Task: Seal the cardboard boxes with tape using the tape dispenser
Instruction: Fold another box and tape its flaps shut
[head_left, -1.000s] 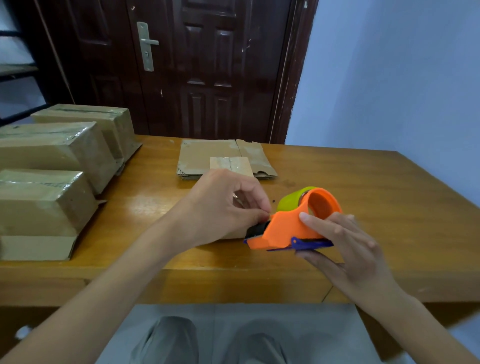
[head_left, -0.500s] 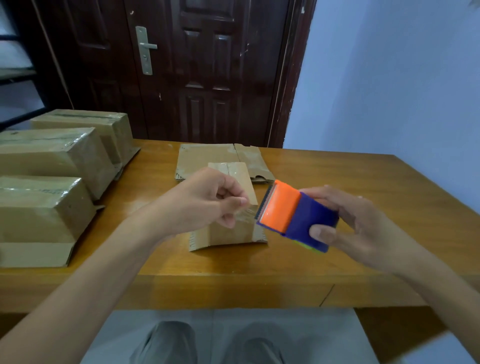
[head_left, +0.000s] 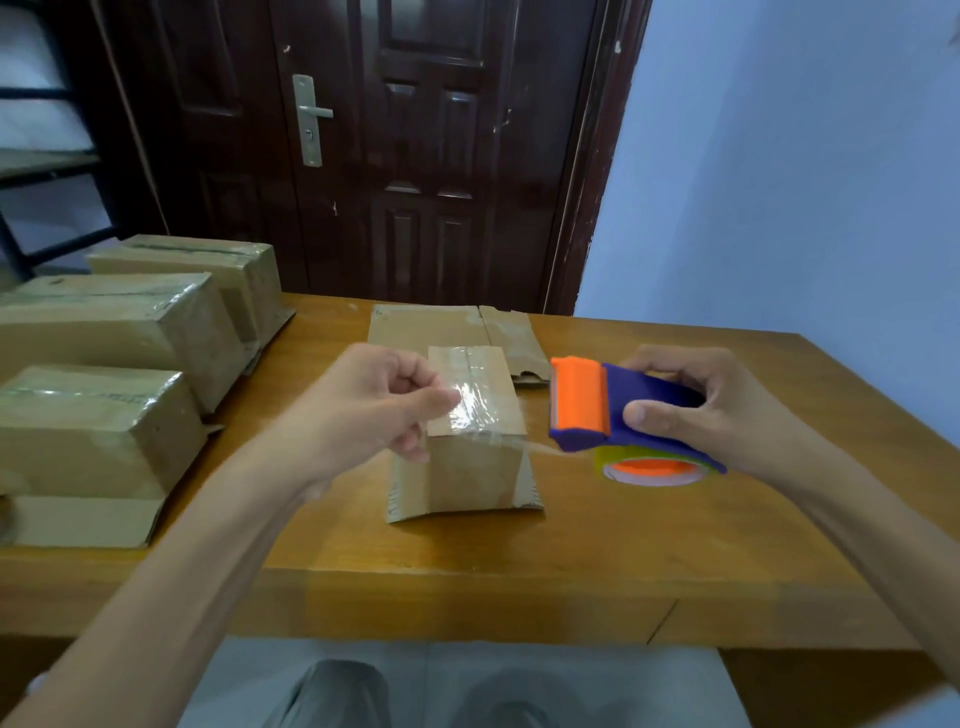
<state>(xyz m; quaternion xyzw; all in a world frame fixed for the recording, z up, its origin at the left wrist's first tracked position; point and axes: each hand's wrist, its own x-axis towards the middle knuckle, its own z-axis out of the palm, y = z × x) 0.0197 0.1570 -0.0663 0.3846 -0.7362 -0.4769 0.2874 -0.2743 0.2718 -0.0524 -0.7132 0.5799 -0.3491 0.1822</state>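
The small cardboard box (head_left: 470, 436) stands on the wooden bench (head_left: 597, 551), near its front edge and roughly midway across; its bottom flaps splay outward onto the bench surface. A tape strip already runs along its top seam. The left hand (head_left: 374, 410) is held just left of this box, above the bench, its fingers curled and pinching the free end of a clear tape strip (head_left: 483, 415) that stretches across the box top. The strip runs on, past the box's right edge, to the tape dispenser (head_left: 618, 421), which is held clear of the bench just right of the box. The right hand (head_left: 711, 410) grips the dispenser, thumb on its near side and fingers wrapped over the far side. The dispenser has an orange front plate, a blue body, and a roll with an orange core beneath. Behind the box, a flattened cardboard piece (head_left: 452, 327) lies on the bench. Well to the left of the box, three larger taped boxes (head_left: 119, 343) sit in a row along the bench's left side. Beyond the bench stands a dark wooden door (head_left: 415, 145).
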